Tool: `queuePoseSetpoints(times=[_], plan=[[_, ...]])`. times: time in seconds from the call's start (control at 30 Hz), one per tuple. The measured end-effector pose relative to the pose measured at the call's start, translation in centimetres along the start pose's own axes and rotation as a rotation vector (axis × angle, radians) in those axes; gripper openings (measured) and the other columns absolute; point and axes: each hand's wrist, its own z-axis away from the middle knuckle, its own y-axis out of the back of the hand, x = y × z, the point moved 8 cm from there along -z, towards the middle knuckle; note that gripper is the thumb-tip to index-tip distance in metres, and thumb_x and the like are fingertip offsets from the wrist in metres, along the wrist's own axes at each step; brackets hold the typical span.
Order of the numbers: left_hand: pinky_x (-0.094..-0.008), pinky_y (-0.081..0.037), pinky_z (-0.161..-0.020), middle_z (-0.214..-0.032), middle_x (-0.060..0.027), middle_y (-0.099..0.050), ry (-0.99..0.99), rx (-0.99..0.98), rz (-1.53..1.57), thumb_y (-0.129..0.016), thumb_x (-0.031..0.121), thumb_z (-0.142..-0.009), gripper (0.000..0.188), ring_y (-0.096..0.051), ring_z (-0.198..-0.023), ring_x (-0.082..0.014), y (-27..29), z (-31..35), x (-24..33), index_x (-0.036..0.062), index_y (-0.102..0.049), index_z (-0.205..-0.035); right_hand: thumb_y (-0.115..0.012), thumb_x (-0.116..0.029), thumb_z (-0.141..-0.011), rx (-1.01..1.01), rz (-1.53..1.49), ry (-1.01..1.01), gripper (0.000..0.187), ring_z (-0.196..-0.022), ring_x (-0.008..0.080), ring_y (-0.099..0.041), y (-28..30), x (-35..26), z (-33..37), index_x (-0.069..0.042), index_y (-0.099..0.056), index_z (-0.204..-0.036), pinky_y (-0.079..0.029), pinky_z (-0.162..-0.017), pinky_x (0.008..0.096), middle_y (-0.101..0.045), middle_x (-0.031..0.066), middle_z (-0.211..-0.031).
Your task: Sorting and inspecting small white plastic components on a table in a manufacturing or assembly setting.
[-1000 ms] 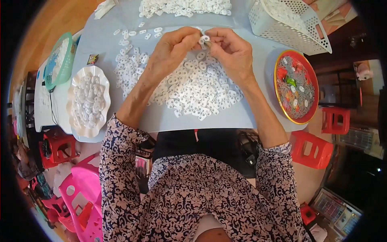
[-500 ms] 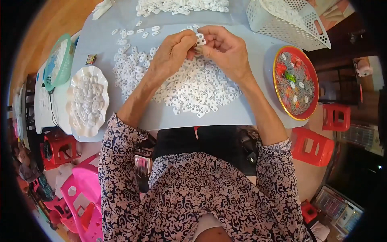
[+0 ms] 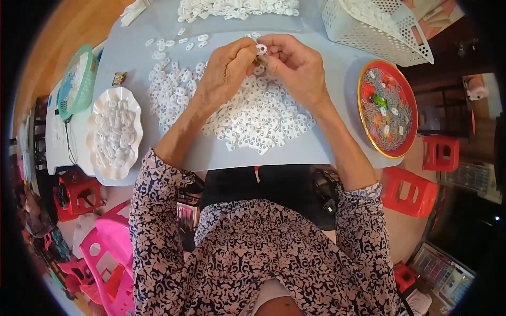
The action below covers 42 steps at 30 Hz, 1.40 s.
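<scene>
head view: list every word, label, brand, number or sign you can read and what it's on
None can be read.
Small dark packet on the table: any print is too small.
Shiny green wrapper in the red bowl: too small and blurred.
White two-holed pieces: no lettering I can make out.

A small dark, colourful packet (image 3: pixel 119 78) lies toward the left of the pale blue tabletop (image 3: pixel 237 158); a crumpled white tissue or cloth (image 3: pixel 133 11) is at its far left corner. Below left, a bright pink plastic chair (image 3: pixel 90 255) stands near a red stool (image 3: pixel 87 199). On the right are two more stools, a nearer red one (image 3: pixel 391 197) and a farther red one (image 3: pixel 441 153).
</scene>
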Motion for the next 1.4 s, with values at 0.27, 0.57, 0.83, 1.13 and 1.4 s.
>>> queuePoseSetpoints(times=[0.27, 0.57, 0.83, 1.13, 1.4], plan=[[-0.025, -0.035, -0.05, -0.058, -0.0006, -0.044, -0.075, 0.029, -0.101, -0.042, 0.016, -0.09, 0.023, -0.04, -0.055, -0.0069, 0.2, 0.1, 0.9, -0.001, -0.052, -0.079, -0.06, 0.0, -0.084, 0.01, -0.242, -0.156, 0.024, -0.069, 0.0066, -0.058, 0.0, 0.7, 0.0, 0.001, -0.059, -0.108, -0.049, -0.063, 0.0196, -0.061, 0.0017, -0.083], [-0.0235, -0.037, -0.052, -0.062, -0.0006, -0.044, -0.006, 0.031, 0.082, -0.042, 0.018, -0.09, 0.025, -0.041, -0.058, -0.0068, -0.2, 0.0, -0.2, 0.0006, -0.048, -0.074, -0.07, -0.003, -0.076, -0.011, 0.018, -0.005, 0.028, -0.062, 0.005, -0.053, -0.1, 0.2, -0.1, -0.002, -0.062, -0.102, -0.045, -0.056, 0.0195, -0.057, -0.0005, -0.071], [-0.0245, -0.041, -0.063, -0.07, -0.0014, -0.045, 0.061, -0.015, 0.034, -0.041, 0.023, -0.092, 0.027, -0.043, -0.065, -0.0098, -0.5, 0.5, -0.7, 0.0001, -0.048, -0.08, -0.072, -0.004, -0.072, 0.019, 0.233, 0.087, 0.027, -0.058, 0.0084, -0.053, 0.1, -0.9, 0.0, -0.003, -0.062, -0.097, -0.046, -0.055, 0.0219, -0.057, 0.0013, -0.066], [-0.0264, -0.036, -0.054, -0.064, -0.0018, -0.04, 0.045, 0.027, 0.056, -0.041, 0.019, -0.089, 0.025, -0.038, -0.06, -0.0098, -0.6, 0.7, -0.4, 0.0009, -0.043, -0.071, -0.072, -0.006, -0.073, 0.024, 0.261, 0.092, 0.019, -0.059, 0.0109, -0.061, 0.0, -1.4, 0.1, -0.002, -0.061, -0.088, -0.048, -0.055, 0.0234, -0.064, 0.0056, -0.069], [-0.0268, -0.038, -0.056, -0.063, -0.002, -0.042, 0.088, -0.002, 0.078, -0.038, 0.02, -0.091, 0.029, -0.04, -0.06, -0.0099, -1.1, 0.8, -0.6, 0.0009, -0.045, -0.07, -0.07, -0.008, -0.077, 0.022, 0.25, 0.171, 0.014, -0.056, 0.0097, -0.058, 0.2, -1.5, 0.2, 0.0, -0.061, -0.086, -0.047, -0.053, 0.0227, -0.063, 0.0046, -0.068]])
